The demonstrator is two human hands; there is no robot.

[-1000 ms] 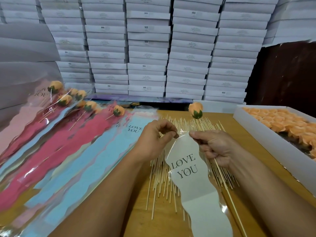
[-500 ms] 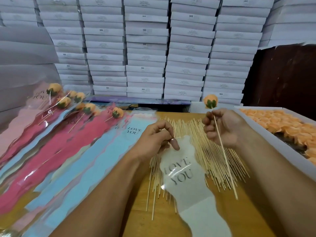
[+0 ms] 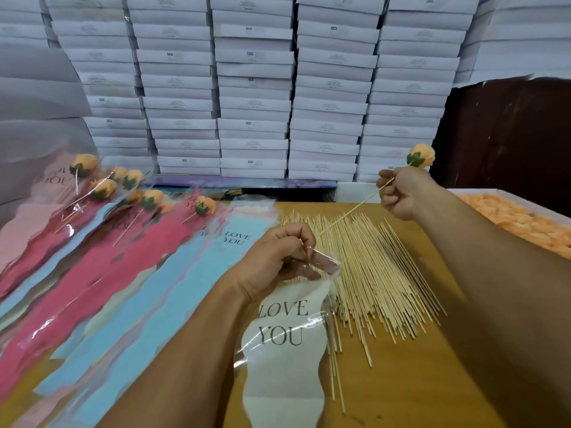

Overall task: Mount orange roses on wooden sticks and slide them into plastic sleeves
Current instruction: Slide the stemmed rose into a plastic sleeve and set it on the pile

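My left hand pinches the open top edge of a clear plastic sleeve with a white "LOVE YOU" insert, which lies on the wooden table. My right hand grips a wooden stick with an orange rose mounted on its upper end. It is held up at the far right, and the stick's free end points down-left toward my left hand, a short way from the sleeve's mouth. A pile of loose wooden sticks lies between my hands.
Several finished roses in pink, red and blue sleeves are fanned across the table's left side. A white box of loose orange roses sits at the right edge. Stacked white boxes form a wall behind the table.
My right hand has let go of the sleeve and lifted the rose on its stick up and to the right, tilting the stick's free end toward the sleeve. My left hand still holds the sleeve's top.
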